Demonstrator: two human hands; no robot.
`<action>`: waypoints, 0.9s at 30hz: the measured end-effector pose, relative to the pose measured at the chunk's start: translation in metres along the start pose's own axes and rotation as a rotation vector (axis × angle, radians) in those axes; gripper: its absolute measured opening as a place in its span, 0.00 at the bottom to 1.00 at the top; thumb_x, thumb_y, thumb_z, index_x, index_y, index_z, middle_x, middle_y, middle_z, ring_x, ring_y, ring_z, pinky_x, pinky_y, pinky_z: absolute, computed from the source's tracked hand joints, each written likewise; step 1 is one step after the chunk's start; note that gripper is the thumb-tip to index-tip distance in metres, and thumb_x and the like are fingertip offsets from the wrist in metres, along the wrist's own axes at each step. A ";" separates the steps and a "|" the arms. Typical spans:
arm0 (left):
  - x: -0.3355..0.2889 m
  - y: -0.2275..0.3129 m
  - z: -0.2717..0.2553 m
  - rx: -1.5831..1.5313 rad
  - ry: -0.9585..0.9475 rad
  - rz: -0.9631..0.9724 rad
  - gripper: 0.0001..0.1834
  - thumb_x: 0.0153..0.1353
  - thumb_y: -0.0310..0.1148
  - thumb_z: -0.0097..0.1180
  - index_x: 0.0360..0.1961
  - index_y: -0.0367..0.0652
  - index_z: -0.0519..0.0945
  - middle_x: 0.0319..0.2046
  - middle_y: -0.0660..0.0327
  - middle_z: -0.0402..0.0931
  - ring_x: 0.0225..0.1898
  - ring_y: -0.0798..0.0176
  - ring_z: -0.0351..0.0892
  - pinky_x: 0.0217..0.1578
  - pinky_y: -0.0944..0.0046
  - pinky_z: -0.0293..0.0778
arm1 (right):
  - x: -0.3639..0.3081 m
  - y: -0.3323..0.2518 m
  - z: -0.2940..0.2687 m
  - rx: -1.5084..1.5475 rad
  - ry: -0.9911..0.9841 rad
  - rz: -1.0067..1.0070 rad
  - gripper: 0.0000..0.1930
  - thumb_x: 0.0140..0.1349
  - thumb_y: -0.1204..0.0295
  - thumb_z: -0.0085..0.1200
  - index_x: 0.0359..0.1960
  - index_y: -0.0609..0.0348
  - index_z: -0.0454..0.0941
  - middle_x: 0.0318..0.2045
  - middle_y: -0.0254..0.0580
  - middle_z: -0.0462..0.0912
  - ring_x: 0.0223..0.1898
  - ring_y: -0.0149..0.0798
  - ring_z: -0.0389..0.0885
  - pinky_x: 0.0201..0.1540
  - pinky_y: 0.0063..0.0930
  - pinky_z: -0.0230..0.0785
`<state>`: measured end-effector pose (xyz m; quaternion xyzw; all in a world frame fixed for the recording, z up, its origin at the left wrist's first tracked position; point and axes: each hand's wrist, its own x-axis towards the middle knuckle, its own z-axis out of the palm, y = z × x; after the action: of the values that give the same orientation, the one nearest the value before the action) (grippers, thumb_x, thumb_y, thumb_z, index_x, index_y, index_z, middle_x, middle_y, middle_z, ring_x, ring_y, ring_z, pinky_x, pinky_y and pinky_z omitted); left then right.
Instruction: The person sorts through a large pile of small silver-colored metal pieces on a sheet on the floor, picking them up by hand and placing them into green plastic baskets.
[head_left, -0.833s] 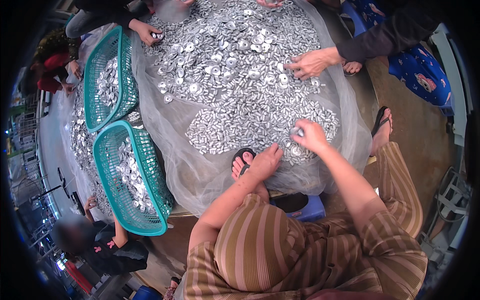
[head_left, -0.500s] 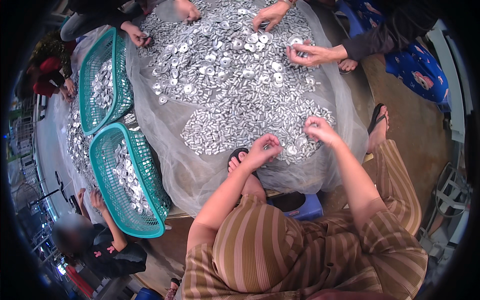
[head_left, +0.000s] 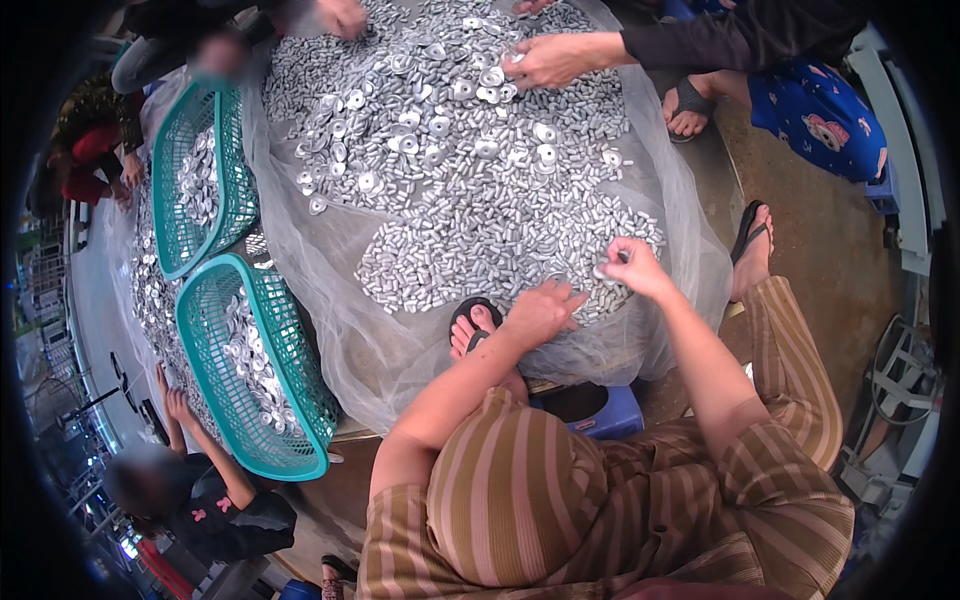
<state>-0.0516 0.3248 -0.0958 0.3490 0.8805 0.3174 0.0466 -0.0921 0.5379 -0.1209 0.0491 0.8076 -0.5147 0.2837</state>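
A spread of small silver metal cylinders (head_left: 430,250), mixed with round metal discs that have a centre hole, lies in front of me. My right hand (head_left: 640,270) pinches one round metal disc (head_left: 602,271) between thumb and fingers, just above the near right part of the pile. At the pile's near edge, my left hand (head_left: 543,312) rests low with its fingers stretched apart over the pieces. Another disc (head_left: 556,279) lies by its fingertips. Whether the left fingers touch any piece is hard to make out.
Translucent sheeting (head_left: 355,340) lies under the pile. Two teal baskets (head_left: 190,330) holding discs stand at the left. Across the pile, a co-worker's hand (head_left: 555,60) reaches among discs. More people work at the left and far side. A blue stool (head_left: 610,412) is below my arms.
My right hand has taken hold of a disc. My left hand has lowered and moved right, its fingers uncurling. Across the pile, the co-worker's hand has moved left over the discs.
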 end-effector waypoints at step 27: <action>0.008 -0.085 -0.027 -0.994 0.398 -0.727 0.03 0.50 0.29 0.53 0.26 0.43 0.75 0.21 0.61 0.73 0.20 0.63 0.71 0.19 0.67 0.66 | 0.017 -0.016 0.020 -0.143 0.203 -0.093 0.08 0.41 0.72 0.56 0.19 0.57 0.68 0.15 0.36 0.71 0.20 0.33 0.70 0.27 0.26 0.64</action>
<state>-0.1151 0.2685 -0.1239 -0.1004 0.6823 0.7099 0.1431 -0.1039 0.5102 -0.1227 0.0432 0.8681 -0.4609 0.1792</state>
